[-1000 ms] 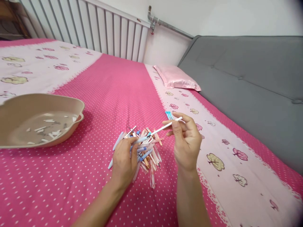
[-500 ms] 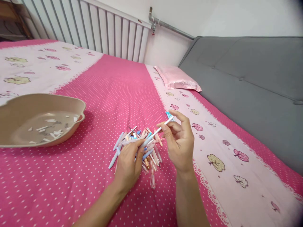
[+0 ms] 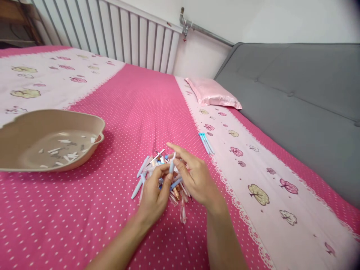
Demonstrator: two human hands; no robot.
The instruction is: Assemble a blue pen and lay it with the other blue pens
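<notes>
Both hands are bunched together right over the pile of pens (image 3: pixel 165 180) in the middle of the bed. The left hand (image 3: pixel 154 193) has its fingers curled in on a pale blue pen barrel (image 3: pixel 171 165), pinching its lower end so it stands nearly upright, and the right hand (image 3: pixel 194 176) has its fingertips closed on the same barrel from the other side. The pile under them is a messy heap of thin plastic tubes, light blue, white, clear and a few peachy ones, lying criss-cross on the sheet (image 3: pixel 135 108), which is hot pink cotton with tiny white dots. Off to the right, a few blue pens (image 3: pixel 206 142) lie neatly side by side near the lace-edged pale pink border with little tree prints. Over on the left sits a shallow beige plastic tray (image 3: pixel 17 127) with a wavy rim and small white bits in it. Further back there's a shiny satin pillow (image 3: pixel 213 93), a grey padded headboard (image 3: pixel 295 93) and a ribbed white radiator (image 3: pixel 118 33).
</notes>
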